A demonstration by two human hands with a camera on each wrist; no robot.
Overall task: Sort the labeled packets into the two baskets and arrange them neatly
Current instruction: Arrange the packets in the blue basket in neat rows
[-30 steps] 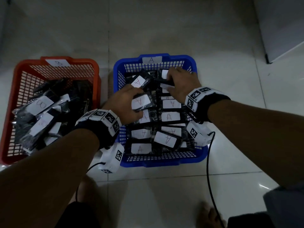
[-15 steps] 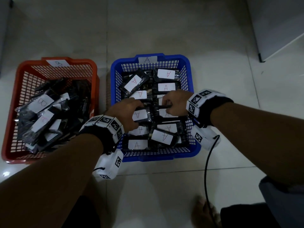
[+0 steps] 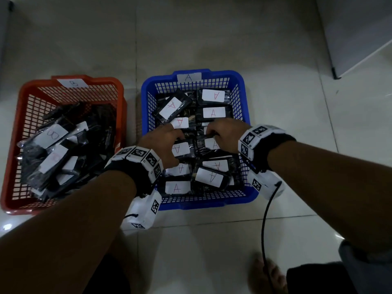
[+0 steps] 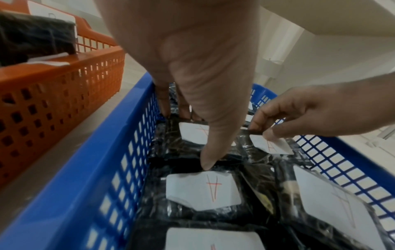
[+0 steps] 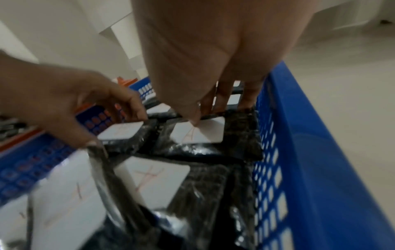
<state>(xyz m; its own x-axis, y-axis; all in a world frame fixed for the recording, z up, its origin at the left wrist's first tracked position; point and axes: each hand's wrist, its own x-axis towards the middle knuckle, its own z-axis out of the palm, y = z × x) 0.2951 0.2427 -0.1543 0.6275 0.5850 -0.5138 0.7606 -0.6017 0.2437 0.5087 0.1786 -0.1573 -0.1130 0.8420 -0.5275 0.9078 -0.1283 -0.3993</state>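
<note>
While both hands work inside the blue basket marked A, the left hand spans one packet between thumb and fingers, and the right hand pinches the far edge of its neighbour. Other A packets lie in two rough rows (one far-left packet sits askew). B packets sit jumbled in the orange basket on the left. Tugging the slippery wrap could likely drag adjacent packets out of line.
</note>
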